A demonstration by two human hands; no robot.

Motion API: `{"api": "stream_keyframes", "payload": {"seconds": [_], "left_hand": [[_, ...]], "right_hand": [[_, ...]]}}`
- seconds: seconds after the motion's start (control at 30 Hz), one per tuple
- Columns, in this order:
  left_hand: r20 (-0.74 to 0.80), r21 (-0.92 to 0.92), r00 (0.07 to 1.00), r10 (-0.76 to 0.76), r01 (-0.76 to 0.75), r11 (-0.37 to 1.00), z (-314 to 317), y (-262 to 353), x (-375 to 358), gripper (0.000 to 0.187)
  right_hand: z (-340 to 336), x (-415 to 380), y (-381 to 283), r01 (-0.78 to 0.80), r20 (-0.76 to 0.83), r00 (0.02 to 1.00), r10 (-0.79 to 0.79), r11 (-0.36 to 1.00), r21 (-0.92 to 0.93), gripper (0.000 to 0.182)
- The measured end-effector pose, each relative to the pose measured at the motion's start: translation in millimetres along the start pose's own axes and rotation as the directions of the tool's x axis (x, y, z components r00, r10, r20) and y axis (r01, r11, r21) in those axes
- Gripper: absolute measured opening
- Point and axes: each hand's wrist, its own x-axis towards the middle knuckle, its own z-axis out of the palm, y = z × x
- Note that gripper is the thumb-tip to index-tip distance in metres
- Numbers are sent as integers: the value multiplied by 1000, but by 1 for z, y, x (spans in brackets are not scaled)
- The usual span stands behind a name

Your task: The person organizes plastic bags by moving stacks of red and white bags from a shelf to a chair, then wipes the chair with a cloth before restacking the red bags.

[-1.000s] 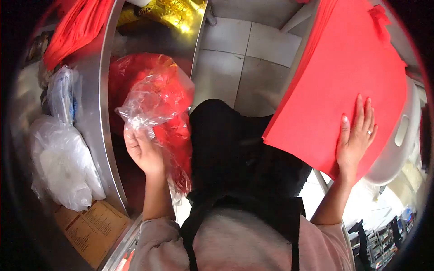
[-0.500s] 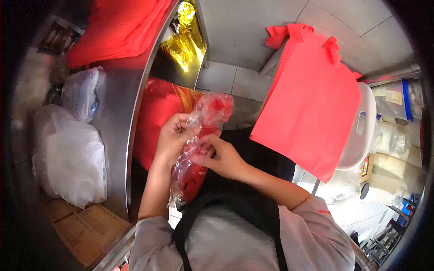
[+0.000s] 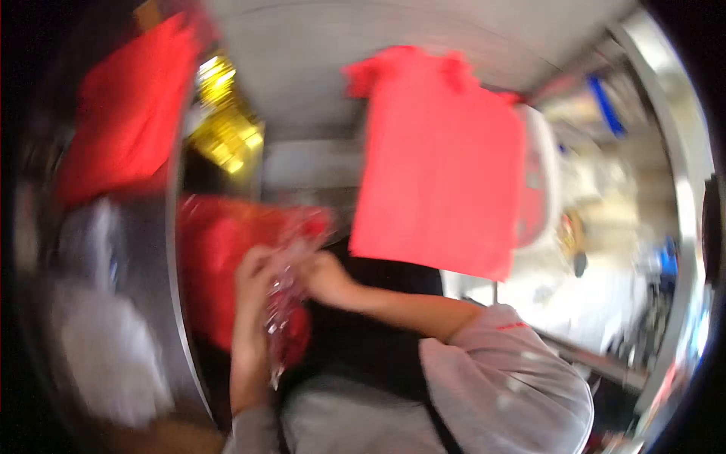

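Observation:
A crinkled clear plastic bag [image 3: 280, 306], with red material showing in or through it, is bunched up in front of my body. My left hand [image 3: 253, 281] is closed around its left side. From the right, my right hand [image 3: 325, 278] grips the same plastic, its fingers smeared by motion and partly hidden. Behind and below the bag lies a bulky red bundle [image 3: 212, 265] in clear wrapping, close to my left hand.
A stack of red cloth-like bags [image 3: 439, 166] lies on a white stool [image 3: 541, 181]. On the left, a metal counter [image 3: 144, 257] holds another red stack [image 3: 132, 106] and a white plastic bundle [image 3: 113, 356]. Gold foil [image 3: 227, 136] stands beyond its edge. Blurred goods fill the right side.
The whole view has swung, so the red stack on the stool and my hands appear further left, and the picture is blurred. Both hands keep hold of the plastic bag.

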Motion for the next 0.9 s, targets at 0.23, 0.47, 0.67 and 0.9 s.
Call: {"api": "stream_keyframes", "payload": {"seconds": [0.23, 0.47, 0.67, 0.9], "left_hand": [[-58, 481, 812, 581, -488, 729, -14, 0, 20, 12], [-260, 255, 914, 312, -246, 935, -32, 28, 22, 8], [-244, 337, 881, 406, -315, 887, -11, 38, 10, 14], [-321, 346, 849, 420, -308, 887, -26, 34, 13, 18]], "right_hand": [[-36, -25, -10, 132, -18, 979, -202, 702, -700, 28], [-45, -61, 14, 355, 171, 923, -345, 589, -726, 21], [-33, -22, -49, 596, 342, 551, -761, 73, -799, 32], [-27, -7, -54, 571, 548, 681, -485, -115, -813, 6]]}}
